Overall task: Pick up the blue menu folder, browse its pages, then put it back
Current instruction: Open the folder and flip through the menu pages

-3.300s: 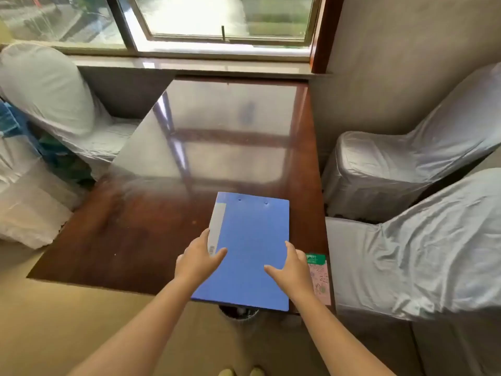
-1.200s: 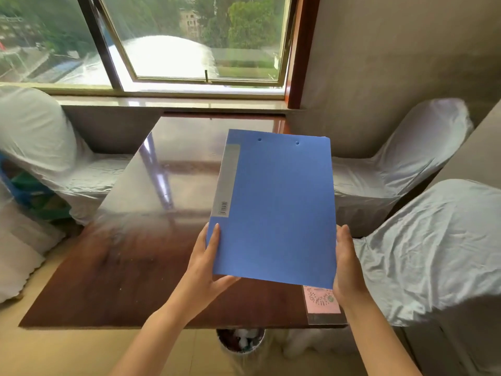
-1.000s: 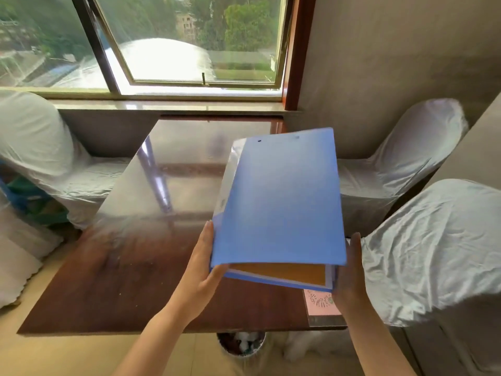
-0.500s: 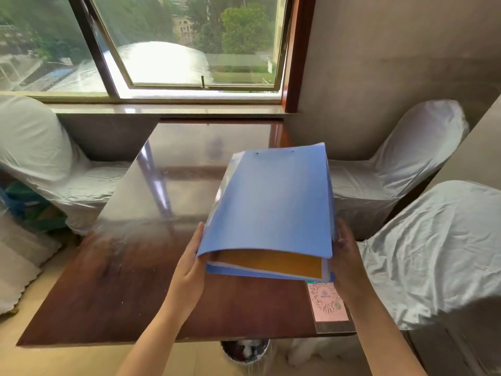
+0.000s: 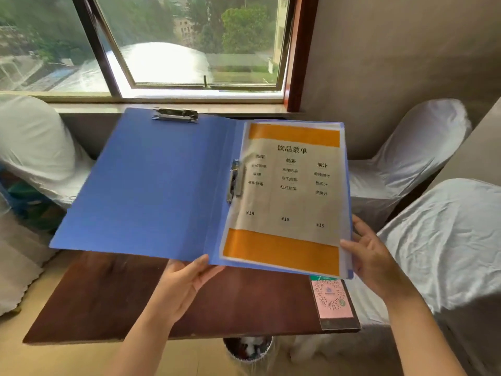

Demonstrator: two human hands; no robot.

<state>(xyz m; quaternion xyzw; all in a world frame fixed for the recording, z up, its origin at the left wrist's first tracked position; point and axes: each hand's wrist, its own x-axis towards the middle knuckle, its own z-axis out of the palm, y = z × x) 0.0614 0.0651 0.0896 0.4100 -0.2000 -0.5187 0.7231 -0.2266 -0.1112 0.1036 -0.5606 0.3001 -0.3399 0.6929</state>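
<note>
Head view: the blue menu folder (image 5: 151, 185) is held open above the table (image 5: 113, 299). Its near edge is gripped by the left hand (image 5: 184, 283); its right edge, beside the menu page (image 5: 290, 196), is held by the right hand (image 5: 374, 261).

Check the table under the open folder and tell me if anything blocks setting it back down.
Nothing visible blocks it. The blue menu folder is held open above the wooden table by the left hand and right hand. Only a flat pink QR code card lies at the near right corner; the tabletop beneath the folder is hidden.
</note>
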